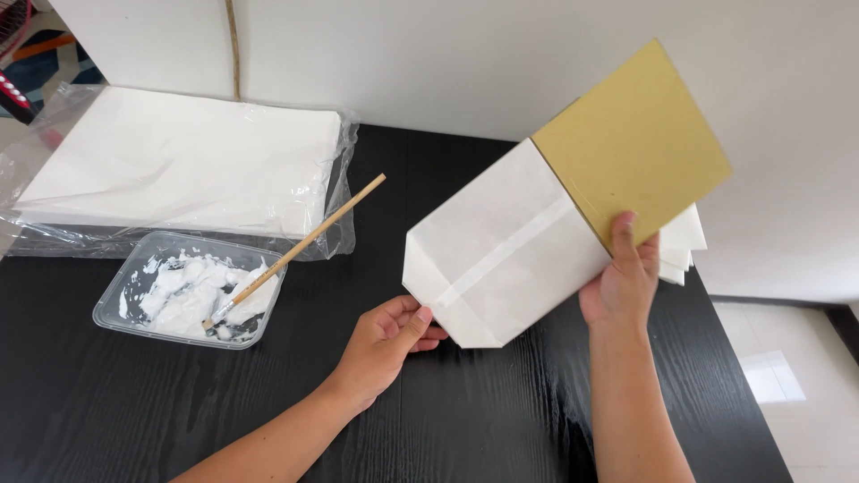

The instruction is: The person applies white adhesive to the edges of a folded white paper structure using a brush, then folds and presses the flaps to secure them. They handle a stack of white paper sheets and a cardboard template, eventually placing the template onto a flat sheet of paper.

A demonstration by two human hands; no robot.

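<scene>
Paper bag (pixel 506 246), white, folded flat, held tilted above black counter (pixel 447 420). Tan cardboard sheet (pixel 635 143) sticks out of bag's upper end. Right hand (pixel 622 282) grips cardboard and bag edge; left hand (pixel 385 344) pinches bag's lower corner. Wrapped paper stack (pixel 179 161) far left; paste tray (pixel 188 291) with brush (pixel 300 246) near it.

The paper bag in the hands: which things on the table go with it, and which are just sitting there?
In use:
- left hand, pinching the bag's folded bottom corner
- right hand, gripping the bag and card
- white paper bag
- tan card, sticking out of the bag

Just sitting there:
- tray of white paste
- brush, resting in the tray
- wrapped stack of white paper
- small pile of white sheets behind the right hand
</scene>
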